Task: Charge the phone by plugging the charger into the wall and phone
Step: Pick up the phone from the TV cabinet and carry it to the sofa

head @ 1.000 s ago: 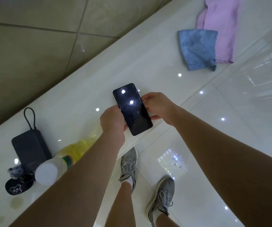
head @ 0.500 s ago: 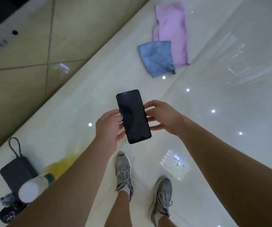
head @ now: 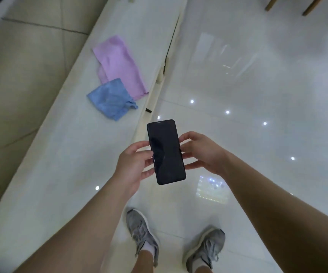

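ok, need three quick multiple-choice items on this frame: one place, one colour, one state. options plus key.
1. Where does the folded blue cloth lie?
A. on the floor tiles
B. on the white ledge, overlapping the pink cloth
C. under the phone

2. What colour are the person's lace-up shoes?
A. grey
B. red
C. black

3. How is the black slab phone held?
A. lying on the ledge
B. in the right hand alone
C. between the left hand and the right hand, screen dark

Key: 1 B, the blue cloth covers the pink one's near corner on the ledge; 2 A, both shoes show grey; 3 C, fingers of both hands pinch its long edges.
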Tool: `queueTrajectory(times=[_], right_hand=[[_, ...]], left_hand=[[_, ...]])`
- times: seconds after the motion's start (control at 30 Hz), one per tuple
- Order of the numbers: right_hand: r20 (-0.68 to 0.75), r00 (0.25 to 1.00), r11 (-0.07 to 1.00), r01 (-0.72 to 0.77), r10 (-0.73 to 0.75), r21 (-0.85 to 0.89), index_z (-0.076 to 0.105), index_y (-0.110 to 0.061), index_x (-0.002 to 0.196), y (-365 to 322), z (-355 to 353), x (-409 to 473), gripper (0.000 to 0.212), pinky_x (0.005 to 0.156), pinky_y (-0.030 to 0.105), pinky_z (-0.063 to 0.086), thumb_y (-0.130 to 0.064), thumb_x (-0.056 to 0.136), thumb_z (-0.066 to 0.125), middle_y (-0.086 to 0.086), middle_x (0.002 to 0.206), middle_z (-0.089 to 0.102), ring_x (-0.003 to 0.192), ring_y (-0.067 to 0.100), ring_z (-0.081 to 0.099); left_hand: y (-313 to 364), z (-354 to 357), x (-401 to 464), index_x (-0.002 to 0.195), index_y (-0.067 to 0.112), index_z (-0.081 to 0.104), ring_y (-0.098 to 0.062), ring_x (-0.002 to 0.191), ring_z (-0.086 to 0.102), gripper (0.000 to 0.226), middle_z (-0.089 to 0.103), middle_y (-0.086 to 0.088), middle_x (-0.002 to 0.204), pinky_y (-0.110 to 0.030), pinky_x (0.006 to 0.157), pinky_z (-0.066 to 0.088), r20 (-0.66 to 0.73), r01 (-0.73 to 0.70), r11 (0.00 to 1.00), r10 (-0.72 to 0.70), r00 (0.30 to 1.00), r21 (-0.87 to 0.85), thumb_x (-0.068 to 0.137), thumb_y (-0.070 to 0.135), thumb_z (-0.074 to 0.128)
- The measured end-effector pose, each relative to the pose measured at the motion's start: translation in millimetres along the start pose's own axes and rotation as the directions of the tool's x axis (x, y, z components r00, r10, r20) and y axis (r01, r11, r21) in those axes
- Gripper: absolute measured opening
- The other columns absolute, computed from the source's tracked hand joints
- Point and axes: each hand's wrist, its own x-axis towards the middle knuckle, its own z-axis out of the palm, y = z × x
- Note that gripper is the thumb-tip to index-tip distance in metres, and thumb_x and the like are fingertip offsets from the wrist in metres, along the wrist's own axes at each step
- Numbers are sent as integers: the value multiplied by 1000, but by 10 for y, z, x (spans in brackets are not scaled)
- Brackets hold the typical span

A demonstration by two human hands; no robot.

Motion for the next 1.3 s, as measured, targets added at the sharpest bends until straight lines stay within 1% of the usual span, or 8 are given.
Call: queueTrajectory(times=[0.13,0.27,0.43,0.57,0.77,0.9,1.07,1.3], right_hand=[[-44,999,995,19,-15,98,55,-9,115,165,-479,-242,28,79,49,62,-4,88,47,4,94,79,92,27,75],[-93,995,983,42,-26,179,54,-8,116,384,-976,-503,29,65,39,62,-5,88,47,-1,85,78,83,22,76],[-139,990,965,69,-34,254,56,-12,110,672,-1696,-916,25,68,42,63,-9,86,51,-1,86,79,83,22,77],[-193,980,950,100,-44,295,58,-14,107,821,-2291,-1325,23,61,36,61,-9,85,51,-2,83,78,79,20,77],[-264,962,921,164,-70,354,59,-11,107,930,-3235,-1951,25,72,47,63,-7,84,54,3,86,76,79,22,75],[-324,943,901,208,-81,381,60,-11,105,948,-3777,-2263,24,65,41,62,-9,82,54,0,83,76,78,21,75],[-382,922,879,229,-58,418,61,-13,103,862,-4352,-2435,21,59,35,60,-8,84,54,0,81,76,74,19,75],[-451,893,860,241,-14,450,61,-13,102,462,-5155,-2464,18,57,33,59,-11,85,55,1,84,77,78,21,76]], left_hand=[[53,524,-68,110,22,68,-20,80,75,30,80,-4,92,-40,70,60,66,-18,994,11,998,112,89,2,60],[36,1115,-196,109,20,67,-21,78,75,29,79,-4,90,-40,71,61,91,-44,979,26,996,198,90,0,59],[-25,1954,-480,108,21,67,-22,81,77,29,81,-5,92,-40,72,61,136,-61,959,23,990,278,89,0,60],[-56,2641,-742,111,18,66,-23,79,77,30,80,-6,90,-41,71,61,177,-70,948,15,984,309,89,-2,59],[-16,3703,-1086,114,15,65,-25,80,77,31,80,-8,92,-39,65,60,245,-92,934,5,969,345,89,-2,60],[75,4337,-1249,116,14,65,-27,83,76,32,79,-12,98,-44,73,61,306,-117,918,-4,952,378,88,0,62],[276,5030,-1282,116,13,66,-26,80,74,31,77,-12,97,-40,68,60,357,-139,901,-19,934,411,90,-2,61],[761,5932,-1071,116,13,65,-28,87,74,29,77,-18,106,-47,80,61,423,-151,875,-66,904,459,91,-1,60]])
